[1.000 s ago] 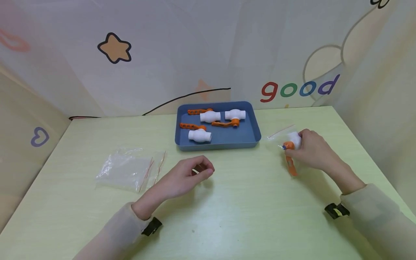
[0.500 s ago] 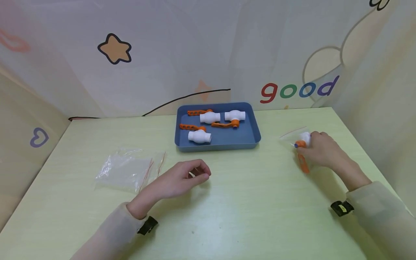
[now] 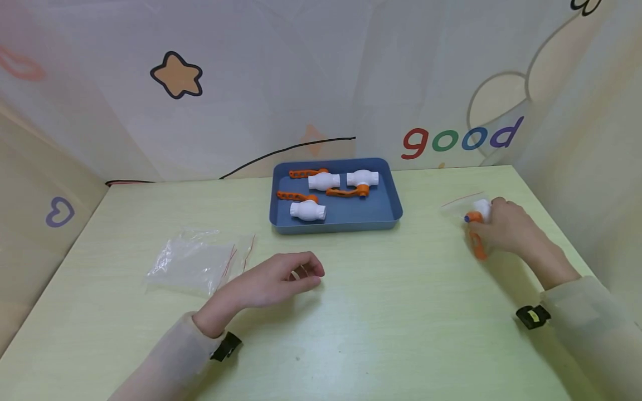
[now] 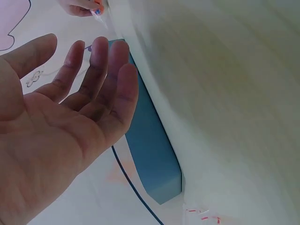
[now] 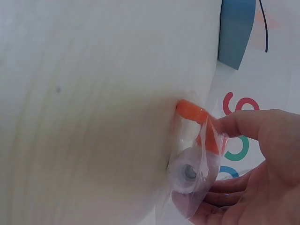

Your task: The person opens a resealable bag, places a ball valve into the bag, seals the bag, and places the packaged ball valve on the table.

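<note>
At the right of the table, my right hand (image 3: 514, 228) grips a white ball valve (image 3: 482, 209) with an orange lever handle. The right wrist view shows this valve (image 5: 185, 171) inside a clear zip bag (image 5: 194, 197), thumb on one side and fingers on the other. My left hand (image 3: 273, 279) hovers over the table in front of the tray, fingers loosely bent and holding nothing. In the left wrist view its palm (image 4: 51, 136) faces the camera. Several flat clear zip bags (image 3: 193, 264) lie to the left of that hand.
A blue tray (image 3: 361, 214) stands at the table's back, near the curtain (image 3: 251, 83). Three white ball valves with orange handles lie in it, one of them the front-left valve (image 3: 308, 210). The pale table (image 3: 381, 334) runs to its right edge beside my right arm.
My right hand has moved right and slightly away from me, carrying the bagged valve with it. The left hand has shifted slightly left and toward me. The tray and flat bags stay put.
</note>
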### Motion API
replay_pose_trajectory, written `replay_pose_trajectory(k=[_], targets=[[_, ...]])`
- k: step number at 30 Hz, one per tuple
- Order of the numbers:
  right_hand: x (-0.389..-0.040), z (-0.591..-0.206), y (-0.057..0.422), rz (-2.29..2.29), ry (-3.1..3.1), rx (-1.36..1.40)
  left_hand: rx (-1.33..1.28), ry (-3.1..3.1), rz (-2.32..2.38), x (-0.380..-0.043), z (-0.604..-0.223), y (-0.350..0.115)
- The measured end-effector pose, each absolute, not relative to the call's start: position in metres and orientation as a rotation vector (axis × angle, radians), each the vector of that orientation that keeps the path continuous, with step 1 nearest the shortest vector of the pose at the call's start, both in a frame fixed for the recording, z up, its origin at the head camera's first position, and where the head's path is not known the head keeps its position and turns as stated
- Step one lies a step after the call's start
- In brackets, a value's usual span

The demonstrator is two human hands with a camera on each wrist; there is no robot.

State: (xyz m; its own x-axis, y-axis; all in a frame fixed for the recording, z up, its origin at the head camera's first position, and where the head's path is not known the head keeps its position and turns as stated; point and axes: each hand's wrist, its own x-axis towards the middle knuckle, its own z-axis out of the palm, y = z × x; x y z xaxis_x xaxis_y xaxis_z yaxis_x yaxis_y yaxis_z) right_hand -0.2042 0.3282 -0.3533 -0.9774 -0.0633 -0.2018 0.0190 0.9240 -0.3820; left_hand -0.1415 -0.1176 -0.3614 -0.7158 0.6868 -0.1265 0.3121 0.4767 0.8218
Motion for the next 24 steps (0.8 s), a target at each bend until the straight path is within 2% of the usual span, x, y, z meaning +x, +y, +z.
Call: replay_pose_trajectory(k=[15,24], targets=[[-0.201,-0.352,0.323,-0.455,2.934,0.031,0.893,2.302,1.045,-0.144,-0.356,-0.122],[-0.194,-0.338,0.306,-0.497,3.021,0.005,0.916,2.282,1.053,-0.15,-0.347,-0.128]])
